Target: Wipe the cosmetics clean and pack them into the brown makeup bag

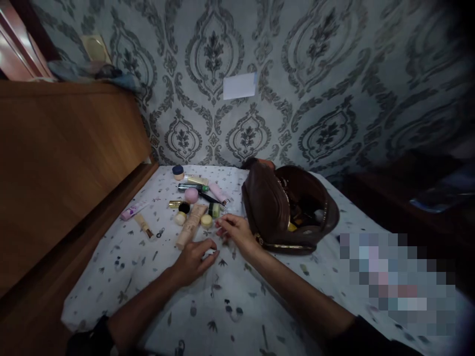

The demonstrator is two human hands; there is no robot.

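Observation:
My left hand (198,258) hovers low over the patterned sheet, just in front of a beige squeeze tube (191,227). Its fingers are curled loosely, with a gap between thumb and forefinger and nothing visible inside. My right hand (236,232) reaches in from the right, fingers stretched towards a small jar with a pale yellow lid (206,221); I see no object in it. Behind the fingertips stands a small green jar (214,210). Close by are a pink round container (191,195), a black round lid (184,207) and a cream-coloured jar (180,218).
A brown handbag (265,202) lies unzipped on the right, items inside. Further back are a dark-lidded jar (178,172), a dark green tube (191,187) and a pink tube (218,192). A small beige tube (144,225) lies left. A wooden panel (70,163) borders the left side.

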